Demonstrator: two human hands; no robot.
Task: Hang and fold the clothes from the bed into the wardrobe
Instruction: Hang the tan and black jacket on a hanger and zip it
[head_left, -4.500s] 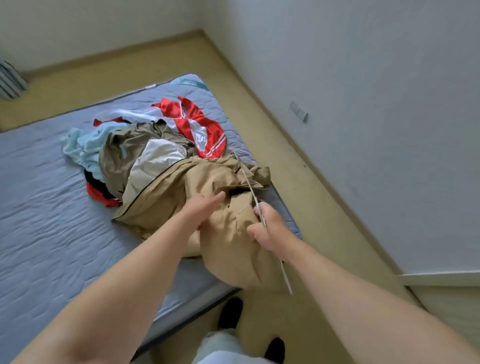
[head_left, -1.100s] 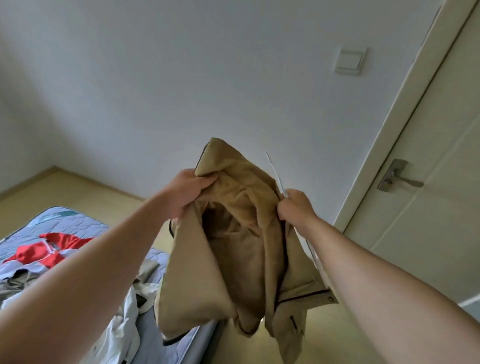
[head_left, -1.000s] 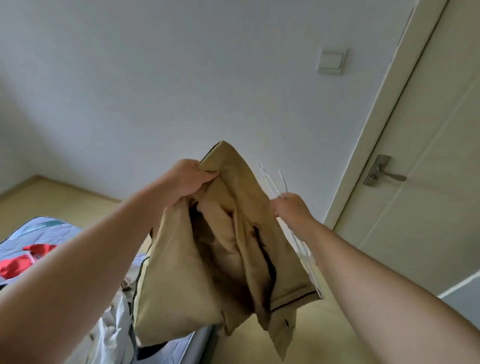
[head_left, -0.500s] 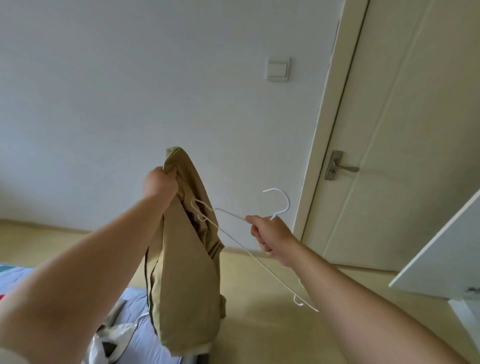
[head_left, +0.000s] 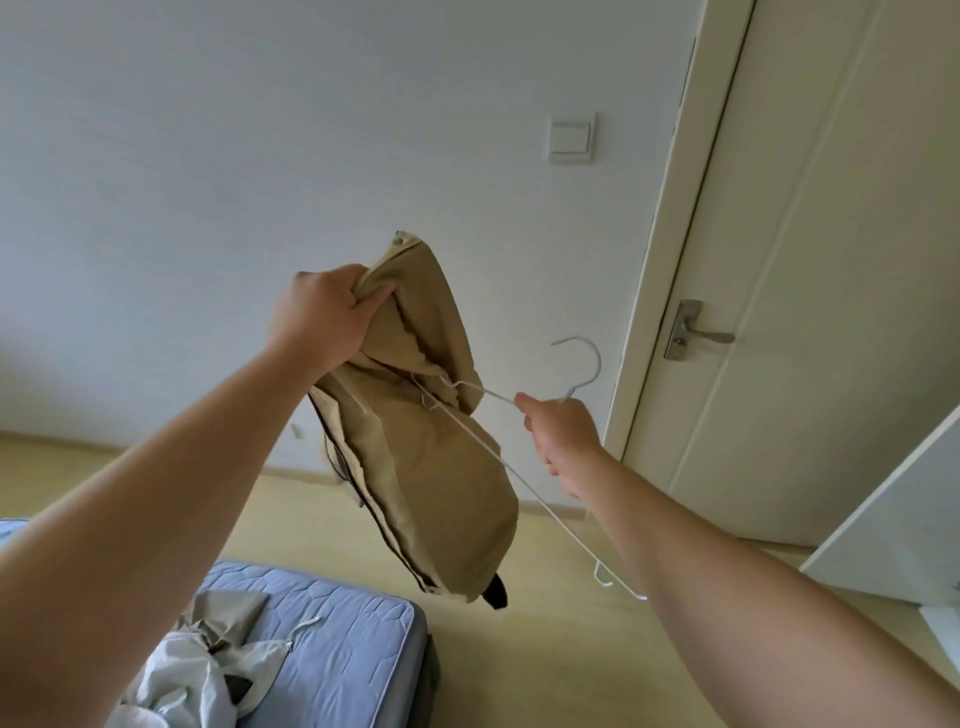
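- Wall (head_left: 260, 156): plain white, behind everything else.
- Door (head_left: 857, 260): cream, closed, at the right of the wall.
- Bed (head_left: 353, 649): blue quilted mattress, low at the left; its corner is in view.
- Jacket (head_left: 431, 467): tan fabric, bunched and creased, with a dark zip line down its left edge and a snap at its top corner. It hangs in the air above the floor, just past the corner of the bed.
- Clothes (head_left: 208, 670): pale grey and white, crumpled on the mattress.
- Left hand (head_left: 322, 312): fingers curled tight round the jacket's upper edge, bearing its weight.
- Right hand (head_left: 561, 434): closed round the neck of the hanger.
- Hanger (head_left: 550, 510): thin white wire, hook up; one end is tucked into the jacket's folds, the other slopes down to the right.
- Light switch (head_left: 571, 137): white, on the wall beside the door frame.
- Door handle (head_left: 696, 336): metal lever, level.
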